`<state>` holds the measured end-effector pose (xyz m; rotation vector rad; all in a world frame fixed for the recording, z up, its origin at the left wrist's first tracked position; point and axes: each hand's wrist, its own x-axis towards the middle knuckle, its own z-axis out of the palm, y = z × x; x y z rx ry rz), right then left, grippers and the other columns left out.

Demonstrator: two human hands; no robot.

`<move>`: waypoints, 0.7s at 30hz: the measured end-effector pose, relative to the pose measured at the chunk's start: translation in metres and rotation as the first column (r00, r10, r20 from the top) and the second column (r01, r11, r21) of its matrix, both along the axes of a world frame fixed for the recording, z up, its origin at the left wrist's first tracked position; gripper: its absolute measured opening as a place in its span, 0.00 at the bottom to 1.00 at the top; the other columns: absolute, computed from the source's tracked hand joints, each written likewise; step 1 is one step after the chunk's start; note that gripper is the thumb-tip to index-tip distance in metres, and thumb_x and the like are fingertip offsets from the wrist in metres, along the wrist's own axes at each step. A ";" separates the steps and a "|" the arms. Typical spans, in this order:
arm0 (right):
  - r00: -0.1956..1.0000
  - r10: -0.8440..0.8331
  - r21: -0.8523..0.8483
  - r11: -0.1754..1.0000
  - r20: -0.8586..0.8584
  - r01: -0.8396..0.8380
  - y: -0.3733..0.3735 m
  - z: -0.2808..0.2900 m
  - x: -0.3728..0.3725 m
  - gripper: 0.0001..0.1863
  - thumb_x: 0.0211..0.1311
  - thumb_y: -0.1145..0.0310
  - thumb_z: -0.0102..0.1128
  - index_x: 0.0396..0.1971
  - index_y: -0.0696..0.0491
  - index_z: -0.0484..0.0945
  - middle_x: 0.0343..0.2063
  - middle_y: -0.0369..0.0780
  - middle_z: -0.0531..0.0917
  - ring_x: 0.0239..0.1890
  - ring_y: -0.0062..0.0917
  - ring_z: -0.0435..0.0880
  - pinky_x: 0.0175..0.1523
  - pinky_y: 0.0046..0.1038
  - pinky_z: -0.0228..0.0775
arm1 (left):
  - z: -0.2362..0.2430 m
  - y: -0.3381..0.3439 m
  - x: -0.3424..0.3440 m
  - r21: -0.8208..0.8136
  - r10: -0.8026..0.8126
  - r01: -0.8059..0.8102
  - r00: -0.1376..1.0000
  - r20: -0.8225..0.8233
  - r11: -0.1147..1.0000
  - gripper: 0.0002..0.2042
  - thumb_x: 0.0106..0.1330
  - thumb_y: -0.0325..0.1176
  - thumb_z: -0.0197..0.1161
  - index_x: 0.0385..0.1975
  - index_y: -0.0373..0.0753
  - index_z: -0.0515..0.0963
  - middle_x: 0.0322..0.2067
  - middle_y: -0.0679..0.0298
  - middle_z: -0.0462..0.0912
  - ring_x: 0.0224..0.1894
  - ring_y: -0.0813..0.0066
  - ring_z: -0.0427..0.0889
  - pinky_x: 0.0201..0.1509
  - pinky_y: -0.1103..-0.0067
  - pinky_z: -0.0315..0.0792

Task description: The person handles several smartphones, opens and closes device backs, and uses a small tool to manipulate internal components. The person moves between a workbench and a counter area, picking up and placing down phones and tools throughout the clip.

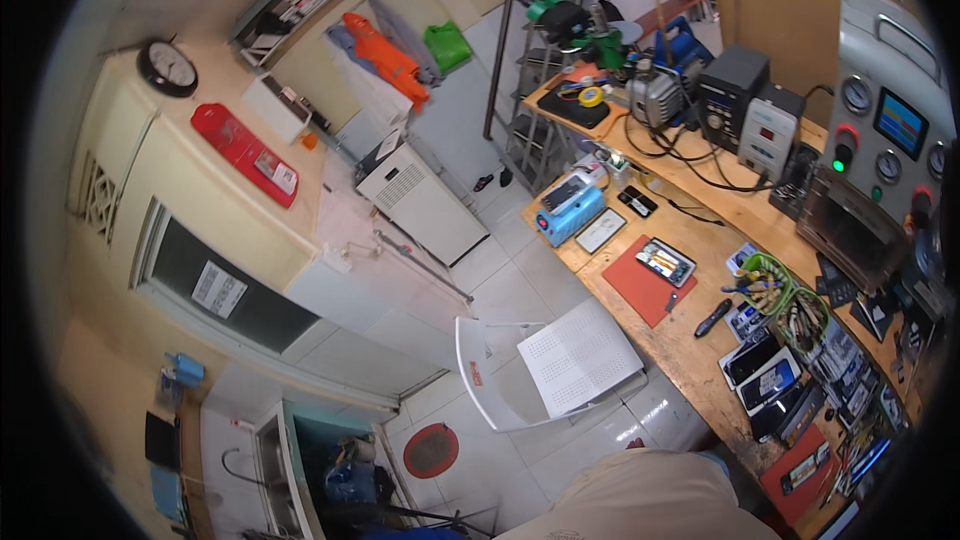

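Neither of my hands shows; my beige clothing fills the lower middle. On the wooden bench (pixel 635 340) to the right, an opened phone (pixel 665 260) lies on a red mat (pixel 630 290) beside a small tool. A blue machine (pixel 570 225), a white tablet-like item (pixel 600 230) and dark phones (pixel 636 202) sit at the bench's far end. Green baskets of tools (pixel 760 285) stand right of the mat, with several phones (pixel 770 380) stacked in front of them. A second red mat (pixel 790 495) holds small parts at the lower right.
A white chair (pixel 570 360) stands beside the bench on the tiled floor (pixel 510 275). A grey machine with gauges (pixel 860 60) and power units (pixel 730 90) sit at the back right. A metal stair (pixel 520 140) stands behind. A sink (pixel 275 470) is at lower left.
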<state>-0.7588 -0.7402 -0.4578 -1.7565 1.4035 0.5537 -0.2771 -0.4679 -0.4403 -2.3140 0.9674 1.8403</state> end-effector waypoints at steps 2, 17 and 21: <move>1.000 -0.008 0.005 1.000 0.008 0.008 0.003 0.001 -0.003 0.17 0.51 0.59 0.64 0.36 0.55 0.85 0.36 0.52 0.86 0.43 0.45 0.86 0.50 0.42 0.77 | -0.001 -0.037 0.010 -0.037 0.142 -0.140 0.988 0.060 0.990 0.24 0.61 0.49 0.62 0.48 0.34 0.81 0.46 0.47 0.85 0.48 0.53 0.82 0.54 0.65 0.73; 0.952 -0.290 0.055 0.957 0.099 0.286 0.127 0.059 -0.050 0.18 0.52 0.58 0.63 0.37 0.56 0.85 0.36 0.53 0.85 0.43 0.46 0.86 0.50 0.42 0.77 | 0.032 -0.243 -0.057 -0.325 -0.044 0.013 0.995 -0.088 0.946 0.24 0.62 0.48 0.61 0.47 0.34 0.82 0.46 0.47 0.85 0.48 0.53 0.82 0.55 0.65 0.73; 0.895 -0.443 0.135 0.891 0.043 0.434 0.206 0.098 -0.064 0.18 0.53 0.58 0.63 0.37 0.56 0.85 0.37 0.53 0.85 0.43 0.46 0.85 0.50 0.43 0.77 | 0.053 -0.265 -0.096 -0.301 -0.232 0.182 0.962 -0.141 0.936 0.24 0.62 0.48 0.61 0.47 0.34 0.82 0.46 0.47 0.85 0.48 0.53 0.82 0.56 0.65 0.72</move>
